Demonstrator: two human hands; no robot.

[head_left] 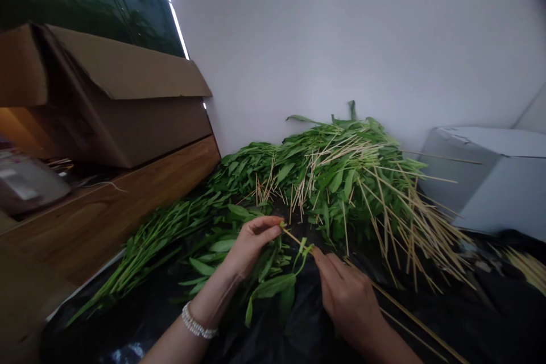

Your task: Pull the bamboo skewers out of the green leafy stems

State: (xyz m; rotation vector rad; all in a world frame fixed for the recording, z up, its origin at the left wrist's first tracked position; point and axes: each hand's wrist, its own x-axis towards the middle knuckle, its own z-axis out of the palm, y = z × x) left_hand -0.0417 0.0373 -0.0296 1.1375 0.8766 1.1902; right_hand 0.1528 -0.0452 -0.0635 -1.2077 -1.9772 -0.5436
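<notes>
Between my two hands runs a thin bamboo stick (292,234). The thumb and fingers of my left hand (255,242) are pinched at its far end, where a bit of green shows. My right hand (345,290) is closed around the stick lower down. Just ahead of the right fingertips, a green stem piece (303,247) sits on the stick, and a leafy sprig (273,286) hangs down from there. Beneath and beside my left wrist lie loose green leafy stems (222,247). A pearl bracelet (196,321) circles that wrist.
Behind my hands, leafy stems on sticks (341,165) are heaped against the white wall. Long stems (140,250) lie left on black plastic sheeting (170,318). An open cardboard box (128,108) stands on a wooden ledge; a white box (469,170) is at right.
</notes>
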